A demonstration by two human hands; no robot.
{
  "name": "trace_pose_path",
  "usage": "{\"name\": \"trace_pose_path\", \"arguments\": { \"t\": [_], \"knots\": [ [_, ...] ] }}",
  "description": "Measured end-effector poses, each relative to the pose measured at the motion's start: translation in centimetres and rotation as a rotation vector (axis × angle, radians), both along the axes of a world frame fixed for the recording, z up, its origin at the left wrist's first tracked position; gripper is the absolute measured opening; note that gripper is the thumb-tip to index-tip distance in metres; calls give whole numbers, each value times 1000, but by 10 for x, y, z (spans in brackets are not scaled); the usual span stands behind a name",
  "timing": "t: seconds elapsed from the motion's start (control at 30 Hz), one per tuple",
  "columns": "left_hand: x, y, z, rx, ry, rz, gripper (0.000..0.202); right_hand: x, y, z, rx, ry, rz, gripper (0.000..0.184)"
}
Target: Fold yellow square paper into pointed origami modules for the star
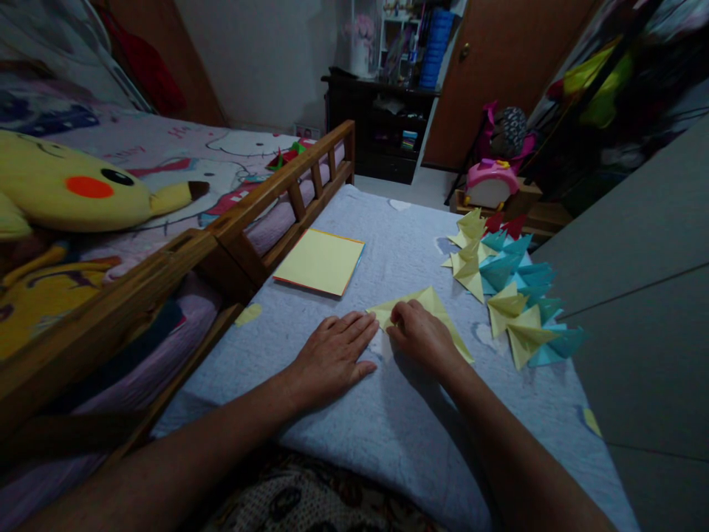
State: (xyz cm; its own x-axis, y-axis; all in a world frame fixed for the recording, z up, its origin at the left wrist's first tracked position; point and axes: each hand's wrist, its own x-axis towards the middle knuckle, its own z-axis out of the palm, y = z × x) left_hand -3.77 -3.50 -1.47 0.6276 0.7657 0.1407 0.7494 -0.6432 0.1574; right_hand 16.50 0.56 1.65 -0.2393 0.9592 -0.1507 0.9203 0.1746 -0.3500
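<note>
Folded paper and two bare hands on a cloth, with the stack as the point of reference. The stack lies flat, a pale yellow square uppermost, with orange and blue showing at its edges. The sheet, also pale yellow and folded to a triangle, lies to the right of the stack and nearer the person, its apex pointing away. Left hand: below the stack, palm down, fingers extended and close together, thumb spread, fingertips at the sheet's left corner. Right hand: farther right of the stack, over the sheet, fingers curled in a narrow grasp; whether paper is pinched between them cannot be told. The cloth, pale blue with yellow and white patches, extends under and around the stack. Well to the right of the stack stand rows of folded yellow pieces and blue pieces, with red pieces at the far end. The wooden rail runs just left of the stack; beyond it, farther left, are a yellow plush and a bedspread. Writing: red lettering on the bedspread, left of and beyond the stack, is too blurred to read.
</note>
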Motion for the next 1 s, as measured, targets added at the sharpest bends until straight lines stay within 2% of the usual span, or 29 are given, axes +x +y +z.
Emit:
{"name": "trace_pose_path", "arguments": {
  "t": [0.47, 0.63, 0.7, 0.77, 0.83, 0.93, 1.0],
  "knots": [
    [3, -1, 3, -31, 75, 104, 60, -3, -3, 6, -28, -48, 0, 13],
    [6, -7, 0, 44, 56, 214, 65, -4, -3, 8, -40, -55, -4, 14],
    [6, -10, 0, 81, 32, 237, 58, -4, -3, 8, -42, -59, -4, 14],
    [6, -12, 2, 116, 5, 192, 43, -4, -3, 8, -37, -59, -5, 14],
    [6, -12, 3, 135, -18, 58, 33, -4, -3, 8, -34, -57, -7, 14],
    [7, -8, 4, 108, -14, -118, 38, -5, -3, 9, -40, -57, -13, 15],
    [7, -3, 4, 66, 14, -145, 44, -4, -4, 8, -38, -57, -15, 15]
  ]
}}
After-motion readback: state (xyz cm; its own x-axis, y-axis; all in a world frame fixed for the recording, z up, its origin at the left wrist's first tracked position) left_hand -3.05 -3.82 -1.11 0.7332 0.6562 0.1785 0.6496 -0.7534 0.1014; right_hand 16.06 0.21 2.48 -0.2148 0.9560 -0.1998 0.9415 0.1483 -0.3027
